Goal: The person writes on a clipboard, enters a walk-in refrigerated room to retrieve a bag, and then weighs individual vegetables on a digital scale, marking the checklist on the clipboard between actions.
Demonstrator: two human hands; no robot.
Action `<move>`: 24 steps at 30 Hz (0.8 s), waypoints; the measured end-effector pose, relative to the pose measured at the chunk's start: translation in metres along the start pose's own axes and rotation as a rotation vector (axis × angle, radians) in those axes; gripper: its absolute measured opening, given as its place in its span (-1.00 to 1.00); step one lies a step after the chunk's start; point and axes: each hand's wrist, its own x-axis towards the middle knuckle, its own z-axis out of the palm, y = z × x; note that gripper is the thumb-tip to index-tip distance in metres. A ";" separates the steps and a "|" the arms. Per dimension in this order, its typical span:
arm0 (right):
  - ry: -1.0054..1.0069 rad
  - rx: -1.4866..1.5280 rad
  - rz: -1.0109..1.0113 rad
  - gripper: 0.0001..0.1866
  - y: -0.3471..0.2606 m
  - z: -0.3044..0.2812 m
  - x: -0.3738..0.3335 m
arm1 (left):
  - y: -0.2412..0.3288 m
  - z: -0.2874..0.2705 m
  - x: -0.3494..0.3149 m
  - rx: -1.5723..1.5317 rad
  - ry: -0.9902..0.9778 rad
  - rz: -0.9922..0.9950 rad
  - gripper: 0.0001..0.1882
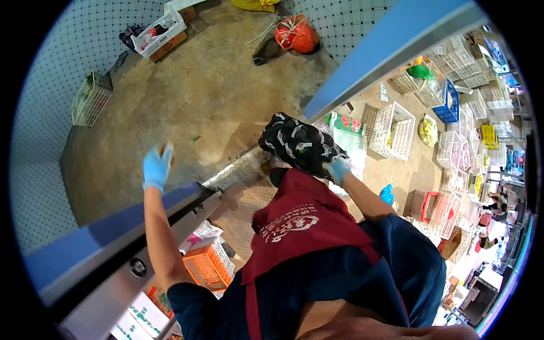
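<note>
A plump black bag with a white print [300, 141] hangs in front of my apron, just over the doorway threshold. My right hand [338, 170], in a light blue glove, grips its gathered right end. What the bag holds is hidden. My left hand [157, 170], gloved alike, reaches forward past the edge of the blue door [113, 226]. Its fingers are bent together, and something small and brownish shows at their tips, too blurred to make out. Nothing links the left hand to the bag.
Inside the room, a white crate [93, 101] stands by the left wall, and another crate [160, 35] and a red-orange bundle [296, 35] lie farther back. The blue door frame [391, 48] rises right. Outside stand a white basket [392, 131], an orange crate [207, 267] and stacked crates.
</note>
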 end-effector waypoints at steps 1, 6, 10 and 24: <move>-0.034 -0.098 0.017 -0.52 -0.046 -0.014 -0.008 | -0.033 0.006 -0.007 0.024 -0.025 0.020 -0.53; -0.023 0.147 0.181 -0.49 -0.135 -0.028 0.036 | -0.137 0.037 -0.028 -0.414 -0.313 -0.405 -0.69; -0.063 0.014 0.173 -0.47 -0.162 -0.019 0.090 | -0.230 0.074 -0.050 -0.544 -0.316 -0.965 -0.48; -0.196 -0.521 -0.005 -0.72 -0.308 -0.114 0.253 | -0.175 -0.029 0.118 -0.328 -0.853 -1.013 -0.60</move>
